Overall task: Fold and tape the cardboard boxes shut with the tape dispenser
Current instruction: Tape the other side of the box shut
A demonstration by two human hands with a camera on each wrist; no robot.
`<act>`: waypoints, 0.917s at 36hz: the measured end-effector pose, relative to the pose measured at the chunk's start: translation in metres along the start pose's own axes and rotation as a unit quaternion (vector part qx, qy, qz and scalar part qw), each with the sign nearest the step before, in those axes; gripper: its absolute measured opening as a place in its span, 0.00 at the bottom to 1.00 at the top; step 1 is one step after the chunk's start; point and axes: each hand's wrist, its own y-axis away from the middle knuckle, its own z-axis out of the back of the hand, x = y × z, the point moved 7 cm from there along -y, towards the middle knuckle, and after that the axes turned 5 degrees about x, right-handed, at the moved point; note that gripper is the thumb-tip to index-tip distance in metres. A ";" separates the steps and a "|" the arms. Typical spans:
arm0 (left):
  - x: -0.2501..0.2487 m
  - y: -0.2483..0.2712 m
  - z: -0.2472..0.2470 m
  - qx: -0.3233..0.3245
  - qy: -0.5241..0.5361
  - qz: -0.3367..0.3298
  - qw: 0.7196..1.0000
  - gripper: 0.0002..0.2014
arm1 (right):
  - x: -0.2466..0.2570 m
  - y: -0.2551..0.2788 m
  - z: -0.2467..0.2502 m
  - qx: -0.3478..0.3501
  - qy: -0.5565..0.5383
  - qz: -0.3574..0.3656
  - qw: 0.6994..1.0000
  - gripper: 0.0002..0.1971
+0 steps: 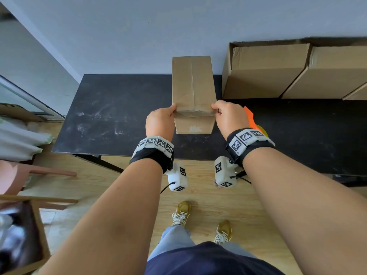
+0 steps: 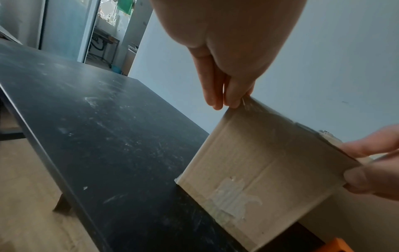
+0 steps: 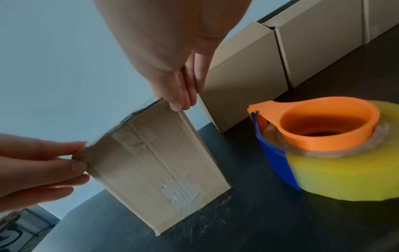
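Observation:
A small brown cardboard box (image 1: 193,86) stands on the black table (image 1: 119,108), its top flaps folded shut with a seam down the middle. Old tape residue shows on its near face (image 3: 181,194). My left hand (image 1: 168,114) pinches the box's near top left corner, thumb on top and fingers (image 2: 224,97) down the side. My right hand (image 1: 217,111) pinches the near top right corner, fingers (image 3: 179,100) on the edge. The tape dispenser (image 3: 323,133), orange and blue with a yellow roll, sits on the table right of the box, mostly hidden behind my right wrist in the head view.
Larger cardboard boxes (image 1: 278,72) line the wall at the back right, close to the small box. The table's front edge (image 1: 111,154) runs just under my wrists. A pink chair (image 1: 29,171) and clutter stand on the wooden floor at left.

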 end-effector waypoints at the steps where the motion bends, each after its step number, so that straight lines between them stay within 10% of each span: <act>1: -0.001 0.001 0.001 0.002 -0.005 0.001 1.000 0.20 | -0.001 0.000 0.000 0.008 0.003 -0.004 1.000 0.19; 28: -0.015 -0.007 -0.014 0.035 -0.223 -0.059 0.972 0.15 | 0.007 -0.004 -0.006 -0.025 0.075 0.023 0.997 0.08; 33: -0.016 -0.004 -0.015 0.033 -0.244 -0.058 0.967 0.14 | 0.017 -0.004 -0.010 -0.026 0.115 -0.006 0.993 0.23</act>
